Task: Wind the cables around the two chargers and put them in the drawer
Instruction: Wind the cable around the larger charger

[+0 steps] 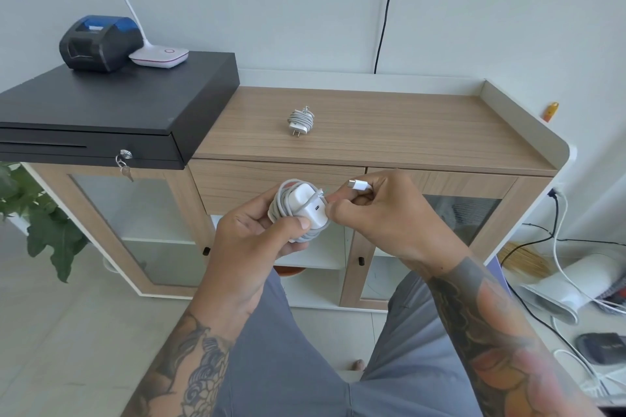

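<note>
In front of the closed drawer [277, 176], the left hand [257, 230] is gripping the charger [310, 208] steady while the right hand [379, 213] is pinching the cable [359, 185] end (probably for tucking); the other charger [300, 121] is waiting, wound, above the drawer.

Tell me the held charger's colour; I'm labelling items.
White charger, grey-white cable wound round it; head view.

White charger [310, 205]; grey cable [288, 191]; black cash box [111, 101]; wood-grain top [389, 132].

My bare forearms carry dense tattoos, the right forearm [491, 332] partly in orange; I wear grey trousers [298, 366].
</note>
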